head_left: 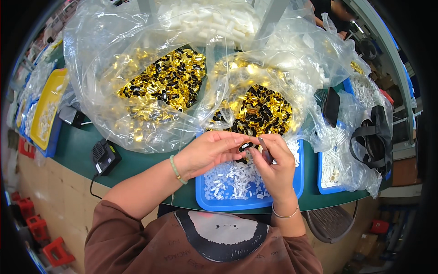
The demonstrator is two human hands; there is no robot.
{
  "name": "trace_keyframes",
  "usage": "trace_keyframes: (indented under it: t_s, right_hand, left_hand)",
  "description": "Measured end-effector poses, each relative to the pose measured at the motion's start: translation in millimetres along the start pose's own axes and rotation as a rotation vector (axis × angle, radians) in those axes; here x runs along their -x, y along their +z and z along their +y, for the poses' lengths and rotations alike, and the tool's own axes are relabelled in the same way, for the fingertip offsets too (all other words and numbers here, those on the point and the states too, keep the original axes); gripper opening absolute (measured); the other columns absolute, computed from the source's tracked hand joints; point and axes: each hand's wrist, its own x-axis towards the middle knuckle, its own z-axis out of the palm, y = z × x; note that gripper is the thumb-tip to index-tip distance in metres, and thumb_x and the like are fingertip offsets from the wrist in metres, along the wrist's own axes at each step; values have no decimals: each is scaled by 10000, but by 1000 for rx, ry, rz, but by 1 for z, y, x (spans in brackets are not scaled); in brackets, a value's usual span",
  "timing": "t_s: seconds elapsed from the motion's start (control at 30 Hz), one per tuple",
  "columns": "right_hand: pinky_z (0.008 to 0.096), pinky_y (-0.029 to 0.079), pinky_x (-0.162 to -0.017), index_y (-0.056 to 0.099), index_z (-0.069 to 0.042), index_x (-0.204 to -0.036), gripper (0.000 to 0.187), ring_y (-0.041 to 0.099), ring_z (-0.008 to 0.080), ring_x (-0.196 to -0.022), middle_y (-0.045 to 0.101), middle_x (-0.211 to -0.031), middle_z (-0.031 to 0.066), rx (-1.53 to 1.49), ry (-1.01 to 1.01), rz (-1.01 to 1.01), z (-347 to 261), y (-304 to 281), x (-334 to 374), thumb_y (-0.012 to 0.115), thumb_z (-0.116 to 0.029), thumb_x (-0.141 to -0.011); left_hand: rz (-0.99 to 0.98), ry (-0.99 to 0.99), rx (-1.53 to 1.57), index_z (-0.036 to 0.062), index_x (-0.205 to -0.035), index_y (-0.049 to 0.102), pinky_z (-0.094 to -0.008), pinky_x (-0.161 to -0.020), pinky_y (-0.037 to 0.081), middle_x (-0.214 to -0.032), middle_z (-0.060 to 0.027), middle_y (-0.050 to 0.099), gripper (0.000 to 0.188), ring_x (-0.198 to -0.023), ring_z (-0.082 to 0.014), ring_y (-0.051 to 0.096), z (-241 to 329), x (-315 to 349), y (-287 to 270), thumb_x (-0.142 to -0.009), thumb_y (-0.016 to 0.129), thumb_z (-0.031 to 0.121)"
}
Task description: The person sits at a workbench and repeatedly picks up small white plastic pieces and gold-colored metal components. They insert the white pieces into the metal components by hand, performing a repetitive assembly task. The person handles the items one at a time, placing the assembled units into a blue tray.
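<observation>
Above a blue tray [204, 199], my two hands meet. Pinched in the fingers of my left hand [207, 153] is a small black and gold oval part [246, 146] with a whitish middle. My right hand [277, 165] is closed, its thumb and fingertips close against that part. A slim dark grey strip [266, 152] shows between the right fingers; its kind is not clear. Many small white plastic pieces [237, 180] lie in the tray below. Just beyond the hands, a clear bag holds a heap of similar black and gold parts [264, 112].
A larger clear bag of black and gold parts [175, 75] lies at the back left, with white tubular pieces [214, 20] bagged behind. A black device [105, 156] with a cable, a yellow tray [51, 98], a phone-like slab [331, 107] and a black bag [373, 137] stand around.
</observation>
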Motion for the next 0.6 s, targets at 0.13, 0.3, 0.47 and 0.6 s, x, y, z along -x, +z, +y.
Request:
trace_keyframes:
  t_s: [0.13,0.3,0.47,0.6]
  right_hand:
    - [228,488,-538,684,-27,-1054,283,594,115,-665,631,-971,88,24,-40,-34,-1,1,-1,724,46,-784]
    - [239,502,-537,686,-31,-1055,288,611,130,-676,636,-968,89,16,-71,-52,-1,3,-1,718,58,-783]
    - [237,495,-542,691,-30,-1048,286,604,124,-675,632,-962,85,-2,-55,-81,-1,2,-1,726,57,-777]
    - [236,490,-547,695,-34,-1045,293,599,120,-672,626,-954,85,-7,-35,-79,-4,1,0,734,57,-770]
  left_hand:
    - [85,61,-291,-8,-1239,611,-240,-851,512,-1042,-34,663,299,-914,-84,614,-1,3,2,-964,568,100]
    - [137,111,-406,-14,-1193,640,-224,-797,508,-978,-20,666,271,-871,-63,602,-6,2,3,-946,580,81]
    - [130,140,-438,-21,-1208,616,-229,-803,512,-998,-28,670,285,-874,-70,616,-11,2,0,-944,579,80]
    - [68,99,-476,-27,-1201,613,-221,-804,510,-990,-24,670,288,-880,-62,615,-6,1,-2,-929,563,55]
